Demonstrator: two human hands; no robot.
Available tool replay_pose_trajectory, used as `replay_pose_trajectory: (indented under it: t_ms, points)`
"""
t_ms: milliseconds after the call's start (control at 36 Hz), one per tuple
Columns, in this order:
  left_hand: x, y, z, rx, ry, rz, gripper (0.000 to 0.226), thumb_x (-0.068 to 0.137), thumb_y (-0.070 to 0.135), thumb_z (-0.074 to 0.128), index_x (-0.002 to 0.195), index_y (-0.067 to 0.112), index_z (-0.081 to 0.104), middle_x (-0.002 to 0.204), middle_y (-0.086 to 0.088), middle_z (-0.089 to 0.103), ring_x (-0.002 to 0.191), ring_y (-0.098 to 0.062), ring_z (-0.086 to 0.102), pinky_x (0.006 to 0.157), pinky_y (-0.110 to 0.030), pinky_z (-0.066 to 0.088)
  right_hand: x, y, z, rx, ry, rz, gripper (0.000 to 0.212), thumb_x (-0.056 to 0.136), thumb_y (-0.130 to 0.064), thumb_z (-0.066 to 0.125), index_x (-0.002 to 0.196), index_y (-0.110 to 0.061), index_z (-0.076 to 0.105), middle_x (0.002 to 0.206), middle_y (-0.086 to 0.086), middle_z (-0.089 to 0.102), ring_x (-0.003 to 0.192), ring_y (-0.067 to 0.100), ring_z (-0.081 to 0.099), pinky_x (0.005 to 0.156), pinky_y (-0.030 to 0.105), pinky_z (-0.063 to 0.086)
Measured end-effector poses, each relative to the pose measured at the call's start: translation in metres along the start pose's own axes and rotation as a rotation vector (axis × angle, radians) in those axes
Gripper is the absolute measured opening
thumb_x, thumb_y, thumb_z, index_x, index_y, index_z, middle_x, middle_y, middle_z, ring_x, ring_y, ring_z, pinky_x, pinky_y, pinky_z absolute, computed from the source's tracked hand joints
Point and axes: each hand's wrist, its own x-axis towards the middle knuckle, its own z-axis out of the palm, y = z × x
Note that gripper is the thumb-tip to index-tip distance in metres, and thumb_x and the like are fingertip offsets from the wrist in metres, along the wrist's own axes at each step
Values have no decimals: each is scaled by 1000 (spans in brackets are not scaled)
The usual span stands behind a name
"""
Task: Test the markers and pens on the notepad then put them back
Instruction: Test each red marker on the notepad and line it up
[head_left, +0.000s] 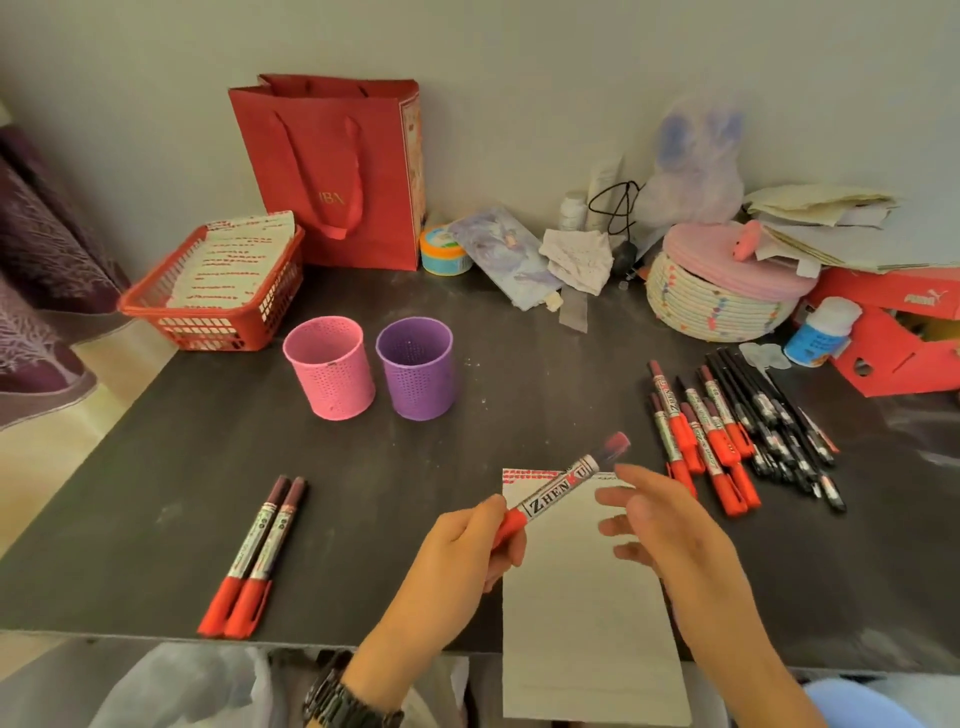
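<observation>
My left hand (467, 545) grips a red marker (558, 493) by its red end, the capped tip pointing up and right over the notepad (582, 613). My right hand (660, 519) hovers just right of the marker with fingers spread, blurred, holding nothing. The notepad lies at the table's front edge, red scribbles along its top. Two red markers (254, 551) lie side by side at the left. A pile of red markers (701, 436) and black pens (779, 426) lies at the right. A pink cup (330, 374) and a purple cup (415, 374) stand behind, both looking empty.
A red basket (218, 296) with scribbled paper and a red paper bag (337, 171) stand at the back left. A woven lidded basket (722, 291), a small bottle (821, 332), a red shoebox (893, 332) and stacked papers crowd the back right. The table is dark grey (156, 467).
</observation>
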Motion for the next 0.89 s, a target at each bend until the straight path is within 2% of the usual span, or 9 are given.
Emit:
replay_pose_trajectory:
  t_ms: [83,194,250,361,444,556,667,722,889]
  points:
    - [-9,-1,-1,14,-40,-24,60,104,43,34,53,20,57,49,2,37,54,-19,27,62,-34,30,2,-11,16,95,-67,51,31,83,-49,60,110,-37,72,105,1,75,84,20,72,72,33,56]
    - [-15,-6,-3,61,-12,-5,60,106,41,33,62,18,65,49,7,43,54,-17,31,62,-29,33,0,-16,31,84,-21,67,30,84,-44,62,101,-24,74,94,4,77,77,19,72,72,32,58]
    - [-18,-9,-3,138,51,37,57,104,47,33,68,22,68,52,12,47,52,-10,34,55,-21,32,-4,-16,36,60,21,67,33,83,-44,63,102,-19,72,93,4,77,78,19,73,71,30,60]
    - [-22,-12,1,322,165,116,59,99,60,30,61,28,63,49,8,41,45,-7,37,47,-16,30,-13,-12,43,97,70,59,36,81,-47,64,105,-20,70,98,1,77,92,19,73,74,30,60]
    - [-21,-11,9,429,263,152,59,94,61,24,60,30,60,42,9,46,41,-8,43,44,-19,32,-19,-11,49,298,92,82,28,81,-42,66,95,-18,69,94,7,75,96,21,72,82,36,60]
    - [-20,-14,23,642,433,248,68,90,63,18,54,16,51,46,3,51,46,-18,50,45,-32,40,-25,-17,60,797,143,244,14,86,-28,63,86,-14,63,78,12,67,79,26,69,75,34,57]
    - [-22,-11,37,819,529,347,54,95,46,34,48,19,29,39,8,32,38,-14,29,37,-23,21,-27,-20,71,1108,284,342,22,85,-28,63,70,-14,57,65,3,52,62,19,56,72,34,51]
    - [-23,-9,42,823,586,356,52,94,40,39,49,22,23,40,8,26,39,-11,23,37,-21,18,-26,-20,74,1172,360,385,32,89,-29,62,62,-17,50,61,-1,43,58,17,47,72,33,44]
    - [-30,-15,47,879,604,421,55,93,33,40,41,21,30,34,5,33,37,-12,21,36,-21,19,-20,-25,69,1100,432,446,56,97,-30,56,48,-22,30,46,-5,23,41,12,21,43,26,36]
